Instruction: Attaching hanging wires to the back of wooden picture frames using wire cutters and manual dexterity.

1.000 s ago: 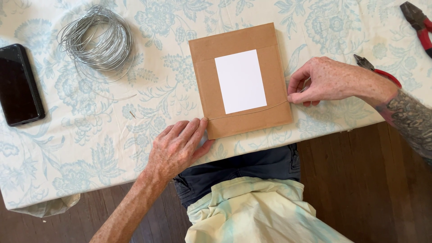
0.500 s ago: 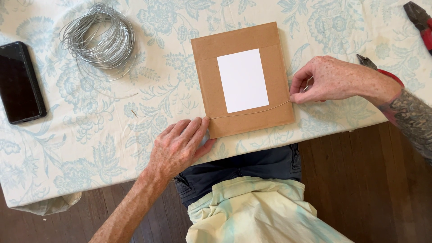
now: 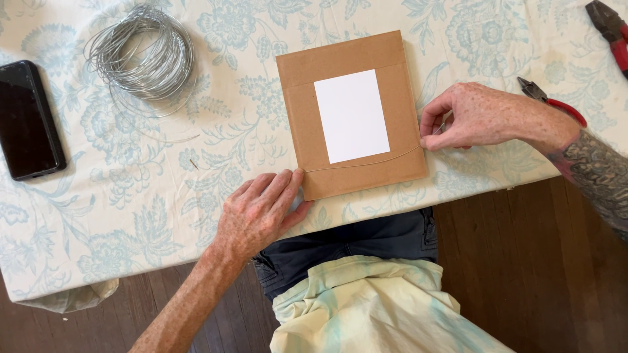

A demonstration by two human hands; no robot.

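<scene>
A thin wire (image 3: 363, 161) now shows across the lower part of the brown cardboard panel (image 3: 399, 98), running from its left edge to its right edge just under the white rectangle (image 3: 351, 116) at its middle; a moment ago no such line could be made out there, so the strand looks to have been drawn taut between the two hands. The left hand (image 3: 261, 210) lies flat on the worktop (image 3: 163, 189) at the panel's lower left corner, fingertips (image 3: 296, 178) pressing where the wire meets the edge, holding nothing in a closed grip. The right hand (image 3: 474, 117) sits at the right edge, thumb and forefinger in a narrow pinch on the wire's other end. The panel itself has barely shifted and lies near the front edge of the flowered cloth. A loose coil of silver wire (image 3: 140, 55) rests well apart at upper left, a dark phone (image 3: 29, 121) beside it, and red-handled pliers (image 3: 553, 101) lie just behind the right hand, another pair (image 3: 611, 29) at the far corner.
</scene>
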